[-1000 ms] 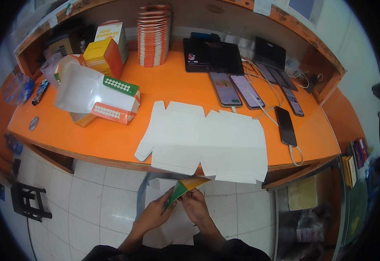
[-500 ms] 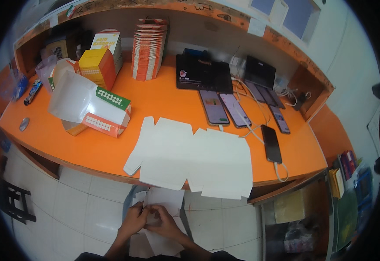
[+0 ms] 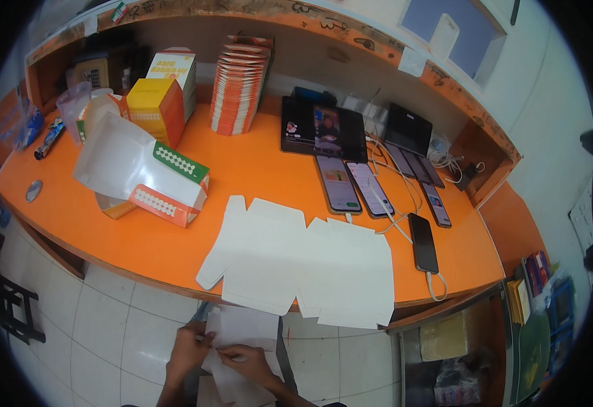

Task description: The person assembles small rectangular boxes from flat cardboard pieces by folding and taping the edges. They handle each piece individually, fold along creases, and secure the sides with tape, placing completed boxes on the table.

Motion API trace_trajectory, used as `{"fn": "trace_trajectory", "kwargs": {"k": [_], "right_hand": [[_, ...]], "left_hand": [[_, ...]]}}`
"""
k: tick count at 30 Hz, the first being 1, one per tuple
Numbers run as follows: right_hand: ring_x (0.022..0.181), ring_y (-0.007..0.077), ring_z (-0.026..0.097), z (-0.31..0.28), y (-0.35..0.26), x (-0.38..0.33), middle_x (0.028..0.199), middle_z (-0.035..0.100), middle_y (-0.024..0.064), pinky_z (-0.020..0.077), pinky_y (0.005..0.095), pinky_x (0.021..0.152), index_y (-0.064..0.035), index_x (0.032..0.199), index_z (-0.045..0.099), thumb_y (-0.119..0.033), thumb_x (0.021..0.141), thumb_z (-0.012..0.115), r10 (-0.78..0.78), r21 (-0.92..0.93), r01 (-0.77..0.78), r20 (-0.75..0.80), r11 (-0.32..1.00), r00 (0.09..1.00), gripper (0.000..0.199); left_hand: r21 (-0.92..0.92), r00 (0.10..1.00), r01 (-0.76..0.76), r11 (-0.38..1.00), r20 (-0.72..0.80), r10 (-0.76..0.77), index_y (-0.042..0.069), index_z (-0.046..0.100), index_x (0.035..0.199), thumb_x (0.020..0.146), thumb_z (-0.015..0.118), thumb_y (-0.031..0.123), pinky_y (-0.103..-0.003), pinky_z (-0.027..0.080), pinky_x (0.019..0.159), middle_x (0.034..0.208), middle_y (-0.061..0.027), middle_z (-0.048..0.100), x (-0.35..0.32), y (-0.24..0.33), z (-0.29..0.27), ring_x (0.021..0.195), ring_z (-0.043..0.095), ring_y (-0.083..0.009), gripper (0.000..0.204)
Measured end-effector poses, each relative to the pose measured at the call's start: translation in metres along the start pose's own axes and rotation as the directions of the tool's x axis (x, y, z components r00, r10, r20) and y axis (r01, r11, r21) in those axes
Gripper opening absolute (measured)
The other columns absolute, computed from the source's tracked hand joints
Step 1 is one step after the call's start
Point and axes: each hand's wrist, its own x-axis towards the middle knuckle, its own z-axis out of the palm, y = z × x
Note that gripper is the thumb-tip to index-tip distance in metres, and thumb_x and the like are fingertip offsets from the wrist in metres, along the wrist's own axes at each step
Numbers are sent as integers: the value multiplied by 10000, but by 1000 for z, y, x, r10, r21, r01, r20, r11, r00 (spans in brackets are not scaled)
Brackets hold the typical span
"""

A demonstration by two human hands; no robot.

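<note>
On my lap lies a sheet of white card (image 3: 249, 327), creased and partly folded, below the table's front edge. My left hand (image 3: 189, 344) pinches the card's left edge between bent fingers and thumb. Close beside it, my right hand (image 3: 247, 363) has its fingers closed on the card, thumb and fingertips toward the left hand. A flat white carton blank (image 3: 310, 264) with notched edges lies on the orange table (image 3: 242, 163), its near edge overhanging the front. Farther left, an open carton (image 3: 144, 169) with white inside and green and red patterned flaps lies tilted.
At the back stand a tall stack of flattened cartons (image 3: 234, 91) and a yellow-orange box (image 3: 157, 108). A tablet (image 3: 323, 129), several phones such as a black phone (image 3: 423, 244), and white cables fill the right side. An open shelf (image 3: 405, 366) stands below right.
My hands have shifted left along the card, and the left hand now grips its left edge. My view has tilted slightly, so the table sits lower. The tablet's picture has changed.
</note>
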Motion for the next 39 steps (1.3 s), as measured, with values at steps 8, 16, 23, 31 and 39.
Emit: {"fn": "trace_trajectory", "kwargs": {"k": [8, 16, 23, 31, 39], "right_hand": [[793, 150, 657, 5, 8, 8, 890, 688, 109, 529, 262, 751, 40, 1012, 650, -69, 842, 673, 207, 505, -138, -82, 852, 975, 203], [873, 152, 639, 5, 3, -4, 950, 681, 117, 502, 262, 821, 50, 1066, 635, -74, 847, 672, 331, 571, -208, -119, 794, 936, 255], [927, 145, 635, -9, 1, -9, 1025, 679, 93, 489, 248, 856, 29, 1048, 655, -60, 811, 708, 207, 406, -144, -116, 902, 971, 258], [894, 132, 636, -14, -7, -7, 922, 685, 61, 501, 250, 818, 19, 997, 673, -22, 775, 730, 176, 340, -90, -232, 936, 957, 233], [792, 117, 643, -21, -5, -6, 874, 691, 71, 509, 237, 726, 1, 976, 691, -50, 770, 746, 77, 384, 44, -293, 922, 953, 219]], "left_hand": [[1, 998, -56, 998, 41, 56, 28, 688, 974, 765, 701, 78, -308, 529, 656, 760, -162, 636, 3, 11, -16, 705, 662, -273, 216], [162, 977, -188, 969, 134, 167, 77, 627, 1160, 792, 670, 62, -332, 536, 671, 811, -131, 654, -10, 38, -1, 720, 664, -263, 371], [84, 982, -113, 990, 160, 98, 66, 612, 1174, 798, 667, 62, -325, 550, 718, 844, -140, 674, -9, 44, -1, 763, 683, -275, 380], [42, 971, -116, 992, 213, 105, 85, 567, 1249, 808, 683, 89, -291, 551, 755, 917, -146, 704, -13, 56, -5, 827, 701, -223, 455], [-39, 946, 16, 999, 324, -3, 77, 599, 1174, 833, 704, 170, -258, 531, 697, 884, -123, 711, -15, 58, -4, 800, 701, -167, 369]]}}
